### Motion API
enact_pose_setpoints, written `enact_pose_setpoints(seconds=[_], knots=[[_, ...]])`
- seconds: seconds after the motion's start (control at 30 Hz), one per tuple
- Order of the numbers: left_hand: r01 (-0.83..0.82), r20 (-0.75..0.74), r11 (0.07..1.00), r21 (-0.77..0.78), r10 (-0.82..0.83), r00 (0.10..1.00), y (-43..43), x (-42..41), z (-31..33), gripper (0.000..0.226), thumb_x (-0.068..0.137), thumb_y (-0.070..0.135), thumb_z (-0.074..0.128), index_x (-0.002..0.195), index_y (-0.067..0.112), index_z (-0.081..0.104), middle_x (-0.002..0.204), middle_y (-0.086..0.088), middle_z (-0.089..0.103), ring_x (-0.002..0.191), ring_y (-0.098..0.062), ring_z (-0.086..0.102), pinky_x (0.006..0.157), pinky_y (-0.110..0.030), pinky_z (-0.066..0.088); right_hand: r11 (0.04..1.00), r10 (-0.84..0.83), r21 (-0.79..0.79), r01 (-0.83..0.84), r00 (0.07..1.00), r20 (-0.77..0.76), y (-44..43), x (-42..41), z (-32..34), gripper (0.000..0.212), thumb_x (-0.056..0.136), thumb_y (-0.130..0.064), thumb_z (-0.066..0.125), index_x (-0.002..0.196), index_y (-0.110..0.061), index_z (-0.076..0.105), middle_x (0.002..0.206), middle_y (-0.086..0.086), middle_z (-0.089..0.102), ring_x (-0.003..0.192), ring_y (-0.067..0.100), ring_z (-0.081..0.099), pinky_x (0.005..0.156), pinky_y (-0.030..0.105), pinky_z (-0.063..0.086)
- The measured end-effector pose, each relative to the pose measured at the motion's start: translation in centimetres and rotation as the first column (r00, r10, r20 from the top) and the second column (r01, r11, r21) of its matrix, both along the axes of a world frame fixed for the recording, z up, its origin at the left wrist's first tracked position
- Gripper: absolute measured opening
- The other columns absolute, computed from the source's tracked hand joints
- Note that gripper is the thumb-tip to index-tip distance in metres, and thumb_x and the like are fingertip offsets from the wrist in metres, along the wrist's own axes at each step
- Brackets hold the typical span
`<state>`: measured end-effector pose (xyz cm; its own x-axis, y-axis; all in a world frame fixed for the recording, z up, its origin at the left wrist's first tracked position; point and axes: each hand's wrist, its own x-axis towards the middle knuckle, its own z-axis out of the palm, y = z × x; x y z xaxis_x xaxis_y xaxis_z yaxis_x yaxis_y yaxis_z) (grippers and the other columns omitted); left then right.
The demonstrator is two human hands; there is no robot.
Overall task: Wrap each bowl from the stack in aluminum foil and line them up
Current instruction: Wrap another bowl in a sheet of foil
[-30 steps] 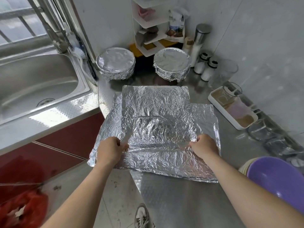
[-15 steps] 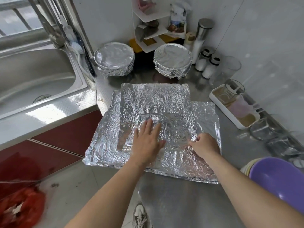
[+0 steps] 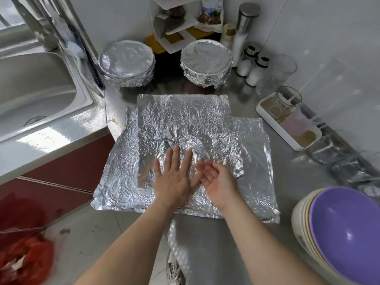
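Flat left hand (image 3: 174, 177) presses foil (image 3: 185, 118), right hand (image 3: 219, 181) palm-up, holding nothing; best to smooth outward gently, avoiding tears.

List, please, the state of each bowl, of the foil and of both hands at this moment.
Left foil-covered bowl: wrapped.
Right foil-covered bowl: wrapped, apart from it.
Foil sheets: spread flat, crumpled, overlapping.
Bowl stack: unwrapped, nested.
Left hand: open, flat on the foil sheets.
Right hand: open, blurred, holding nothing.

Bright window daylight, foil (image 3: 185, 120) glare, blurred right hand (image 3: 218, 179), fisheye edges.
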<state>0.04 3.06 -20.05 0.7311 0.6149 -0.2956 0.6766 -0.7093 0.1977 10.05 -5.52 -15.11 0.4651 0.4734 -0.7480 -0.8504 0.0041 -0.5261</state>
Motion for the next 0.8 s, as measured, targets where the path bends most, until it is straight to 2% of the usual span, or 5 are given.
enact_pose_setpoints(seconds=[0.37, 0.63, 0.7, 0.73, 0.8], knots=[[-0.027, -0.005, 1.0, 0.014, 0.027, 1.0, 2.7, -5.7, 0.2, 0.078, 0.088, 0.08, 0.003, 0.151, 0.039, -0.019, 0.159, 0.002, -0.028, 0.145, -0.02, -0.028, 0.118, -0.055, -0.007, 0.987, -0.021, -0.158, 0.031, 0.998, 0.063, -1.3, 3.3, -0.4, 0.023, 0.099, -0.013, 0.044, 0.098, 0.0, 0.063, 0.098, 0.019, 0.073, 0.092, 0.033, 0.071, 0.085, 0.045, 0.057], [-0.23, 0.084, 0.972, -0.044, 0.234, 0.969, 3.2, -7.4, 2.3, 0.089, 0.09, 0.067, 0.044, 0.154, 0.034, -0.008, 0.162, -0.001, -0.018, 0.149, -0.024, -0.017, 0.116, -0.056, -0.005, 0.985, -0.026, -0.167, 0.037, 0.997, 0.07, -1.1, 3.1, -0.5, 0.023, 0.1, -0.014, 0.043, 0.098, -0.002, 0.063, 0.097, 0.018, 0.073, 0.091, 0.031, 0.072, 0.083, 0.043, 0.058], [-0.23, 0.248, 0.973, -0.007, 0.224, 0.943, 2.2, -5.9, 3.8, 0.079, 0.093, 0.049, 0.055, 0.155, 0.03, 0.01, 0.163, 0.002, 0.001, 0.151, -0.022, -0.001, 0.118, -0.05, -0.001, 0.985, -0.033, -0.165, 0.045, 0.997, 0.073, -1.1, 3.1, -0.6, 0.024, 0.099, -0.014, 0.043, 0.098, -0.002, 0.063, 0.096, 0.017, 0.073, 0.09, 0.03, 0.072, 0.082, 0.041, 0.058], [-0.218, 0.36, 0.974, -0.055, 0.223, 0.906, 1.4, -4.6, 4.7, 0.068, 0.093, 0.036, 0.059, 0.152, 0.027, 0.027, 0.16, 0.001, 0.02, 0.148, -0.021, 0.018, 0.12, -0.047, 0.012, 0.985, -0.04, -0.163, 0.051, 0.997, 0.073, -1.0, 3.2, -0.7, 0.024, 0.099, -0.015, 0.043, 0.097, -0.003, 0.064, 0.095, 0.016, 0.074, 0.089, 0.03, 0.072, 0.08, 0.041, 0.058], [-0.149, 0.485, 0.892, -0.427, 0.365, 0.795, -0.6, -1.6, 6.2, 0.042, 0.091, 0.015, 0.061, 0.132, 0.021, 0.057, 0.131, -0.001, 0.06, 0.115, -0.015, 0.057, 0.102, -0.036, 0.046, 0.987, -0.044, -0.15, 0.053, 0.997, 0.061, -0.8, 3.1, -0.8, 0.024, 0.099, -0.016, 0.043, 0.094, -0.004, 0.063, 0.09, 0.014, 0.074, 0.085, 0.028, 0.073, 0.077, 0.039, 0.059]])
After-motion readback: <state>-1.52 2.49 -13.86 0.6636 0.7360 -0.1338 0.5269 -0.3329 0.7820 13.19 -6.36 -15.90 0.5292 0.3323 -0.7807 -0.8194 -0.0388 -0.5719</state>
